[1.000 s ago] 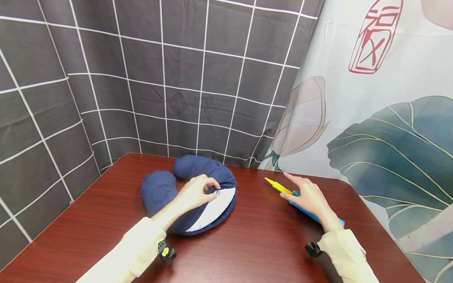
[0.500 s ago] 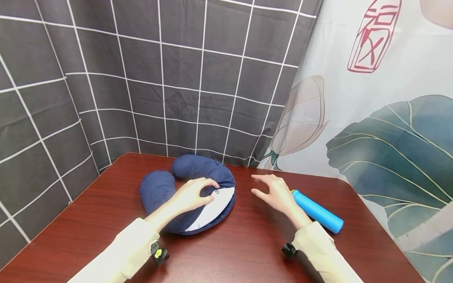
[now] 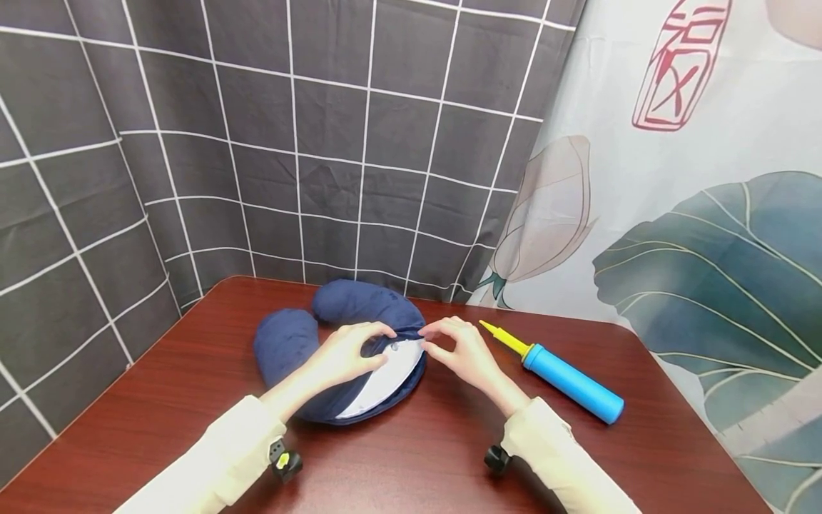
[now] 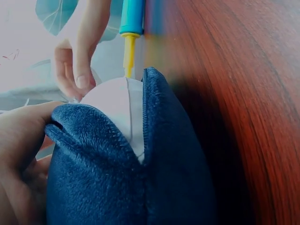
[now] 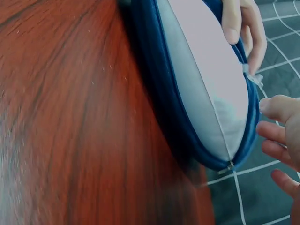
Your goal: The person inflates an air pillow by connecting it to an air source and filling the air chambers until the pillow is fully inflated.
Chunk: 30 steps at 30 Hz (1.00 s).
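Observation:
A navy U-shaped neck pillow (image 3: pixel 287 335) lies on the table, its zipped cover parted over a white inner bladder (image 3: pixel 383 385). A small clear valve (image 5: pixel 253 78) sticks out at the opening's edge. My left hand (image 3: pixel 349 351) is curled at that edge; in the right wrist view its thumb and fingers lie on either side of the cover's rim, by the valve. Opposite, my right hand (image 3: pixel 464 351) has its fingers spread loosely; in the right wrist view the fingertips (image 5: pixel 266 106) are just off the valve and cover, holding nothing.
A blue hand pump (image 3: pixel 574 381) with a yellow nozzle (image 3: pixel 507 338) lies on the table right of the right hand. The red-brown tabletop (image 3: pixel 392 464) meets a dark checked curtain (image 3: pixel 257 178) behind and a floral cloth (image 3: pixel 706 257) at right.
My right hand has moved left from above the pump to the pillow's opening, leaving the pump fully in sight. My left hand stays at the opening, with little movement.

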### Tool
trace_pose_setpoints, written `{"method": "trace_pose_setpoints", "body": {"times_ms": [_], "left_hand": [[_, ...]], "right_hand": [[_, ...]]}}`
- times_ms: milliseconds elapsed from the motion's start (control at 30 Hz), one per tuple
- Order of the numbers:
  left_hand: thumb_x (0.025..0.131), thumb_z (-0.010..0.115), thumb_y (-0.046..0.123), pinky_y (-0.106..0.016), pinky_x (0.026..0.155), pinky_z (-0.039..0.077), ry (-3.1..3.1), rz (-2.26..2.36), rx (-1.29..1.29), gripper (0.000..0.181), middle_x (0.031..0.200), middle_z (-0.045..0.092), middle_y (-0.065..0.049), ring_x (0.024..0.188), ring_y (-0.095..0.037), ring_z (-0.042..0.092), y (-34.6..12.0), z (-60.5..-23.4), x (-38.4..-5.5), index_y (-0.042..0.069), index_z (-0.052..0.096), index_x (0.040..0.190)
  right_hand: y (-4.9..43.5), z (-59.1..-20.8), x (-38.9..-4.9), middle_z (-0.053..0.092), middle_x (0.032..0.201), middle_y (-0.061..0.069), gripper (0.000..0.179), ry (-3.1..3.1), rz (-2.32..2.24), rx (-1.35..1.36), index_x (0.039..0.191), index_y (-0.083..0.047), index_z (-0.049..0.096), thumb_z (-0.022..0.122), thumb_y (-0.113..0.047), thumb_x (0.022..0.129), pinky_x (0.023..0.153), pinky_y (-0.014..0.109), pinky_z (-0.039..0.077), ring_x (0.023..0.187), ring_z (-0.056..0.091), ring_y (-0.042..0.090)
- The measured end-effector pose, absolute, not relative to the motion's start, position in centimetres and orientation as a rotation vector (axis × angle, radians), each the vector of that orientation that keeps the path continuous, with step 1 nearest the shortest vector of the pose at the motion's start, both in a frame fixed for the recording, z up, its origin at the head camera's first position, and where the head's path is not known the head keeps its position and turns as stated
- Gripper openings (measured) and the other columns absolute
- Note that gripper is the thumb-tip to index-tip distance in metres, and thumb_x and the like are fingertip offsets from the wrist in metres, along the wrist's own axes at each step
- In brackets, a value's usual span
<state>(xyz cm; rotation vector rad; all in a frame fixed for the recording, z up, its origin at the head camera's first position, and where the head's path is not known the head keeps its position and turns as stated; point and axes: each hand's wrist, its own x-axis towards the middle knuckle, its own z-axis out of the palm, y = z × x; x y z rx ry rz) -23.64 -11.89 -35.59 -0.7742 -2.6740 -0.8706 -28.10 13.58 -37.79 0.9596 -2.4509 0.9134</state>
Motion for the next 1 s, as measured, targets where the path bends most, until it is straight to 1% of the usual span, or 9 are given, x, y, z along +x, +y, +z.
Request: {"method": "trace_pose_setpoints", "body": {"times_ms": [100, 233, 300, 400, 533, 633, 733, 867, 1000], "left_hand": [[0.086, 0.073, 0.023, -0.043, 0.098, 0.051, -2.668, -0.871, -0.771, 0.034, 0.119, 0.071, -0.001, 0.113, -0.02, 0.066, -11.9, -35.5, -23.5, 0.019, 0.067, 0.119], [0.086, 0.072, 0.022, -0.042, 0.097, 0.052, -2.663, -0.862, -0.773, 0.034, 0.119, 0.071, -0.002, 0.111, -0.019, 0.066, -11.8, -35.5, -23.4, 0.018, 0.067, 0.119], [0.086, 0.072, 0.022, -0.042, 0.097, 0.052, -2.662, -0.853, -0.773, 0.034, 0.12, 0.07, -0.002, 0.111, -0.019, 0.066, -11.7, -35.6, -23.4, 0.019, 0.067, 0.12], [0.087, 0.071, 0.022, -0.042, 0.097, 0.052, -2.657, -0.855, -0.769, 0.034, 0.12, 0.07, -0.001, 0.111, -0.019, 0.066, -11.7, -35.8, -23.4, 0.019, 0.067, 0.12], [0.086, 0.071, 0.022, -0.041, 0.098, 0.052, -2.649, -0.879, -0.756, 0.034, 0.12, 0.07, -0.001, 0.112, -0.019, 0.066, -11.8, -36.1, -23.3, 0.018, 0.068, 0.12], [0.086, 0.072, 0.022, -0.042, 0.098, 0.052, -2.649, -0.89, -0.743, 0.034, 0.12, 0.07, -0.001, 0.113, -0.019, 0.066, -11.9, -36.2, -23.3, 0.019, 0.068, 0.12], [0.086, 0.072, 0.022, -0.042, 0.097, 0.052, -2.65, -0.889, -0.733, 0.034, 0.12, 0.07, -0.001, 0.112, -0.02, 0.066, -11.9, -36.3, -23.3, 0.019, 0.068, 0.12], [0.086, 0.072, 0.022, -0.042, 0.096, 0.052, -2.646, -0.882, -0.737, 0.034, 0.12, 0.07, -0.001, 0.112, -0.02, 0.066, -11.9, -36.2, -23.4, 0.019, 0.068, 0.12], [0.086, 0.072, 0.022, -0.041, 0.096, 0.052, -2.648, -0.875, -0.741, 0.034, 0.119, 0.071, -0.001, 0.111, -0.019, 0.066, -11.9, -36.2, -23.4, 0.019, 0.068, 0.119]], "right_hand": [[12.9, -38.1, -28.2, 0.074, 0.097, -0.004, 0.019, -2.418, 0.967, 1.013, 0.106, -0.02, 0.075, 0.075, -0.019, 0.087, 0.088, 0.038, 0.051, 0.094, 0.062, 0.013], [12.4, -38.4, -28.2, 0.074, 0.098, -0.004, 0.016, -2.365, 1.065, 1.067, 0.104, -0.02, 0.076, 0.074, -0.017, 0.089, 0.088, 0.036, 0.055, 0.094, 0.063, 0.012], [12.2, -38.4, -28.2, 0.074, 0.098, -0.003, 0.014, -2.335, 1.113, 1.083, 0.102, -0.019, 0.076, 0.073, -0.016, 0.089, 0.088, 0.038, 0.056, 0.095, 0.063, 0.013], [11.9, -38.4, -28.2, 0.074, 0.098, -0.002, 0.012, -2.321, 1.162, 1.083, 0.1, -0.018, 0.077, 0.073, -0.016, 0.089, 0.088, 0.038, 0.056, 0.096, 0.064, 0.013], [11.5, -38.3, -28.2, 0.075, 0.098, -0.002, 0.012, -2.357, 1.215, 1.071, 0.099, -0.017, 0.077, 0.072, -0.015, 0.089, 0.089, 0.033, 0.056, 0.097, 0.064, 0.012], [11.1, -38.2, -28.3, 0.075, 0.096, -0.001, 0.011, -2.378, 1.243, 1.085, 0.098, -0.016, 0.077, 0.073, -0.015, 0.088, 0.088, 0.032, 0.056, 0.095, 0.064, 0.012], [10.7, -38.1, -28.3, 0.076, 0.093, 0.0, 0.011, -2.392, 1.238, 1.117, 0.097, -0.015, 0.078, 0.074, -0.014, 0.087, 0.082, 0.03, 0.056, 0.091, 0.064, 0.012], [10.4, -37.8, -28.3, 0.076, 0.088, 0.0, 0.008, -2.431, 1.174, 1.112, 0.093, -0.016, 0.079, 0.076, -0.014, 0.086, 0.073, 0.022, 0.053, 0.085, 0.062, 0.011], [10.2, -37.4, -28.2, 0.076, 0.085, -0.001, 0.006, -2.496, 1.108, 1.076, 0.09, -0.016, 0.08, 0.077, -0.016, 0.084, 0.068, 0.021, 0.049, 0.08, 0.06, 0.01]]}}
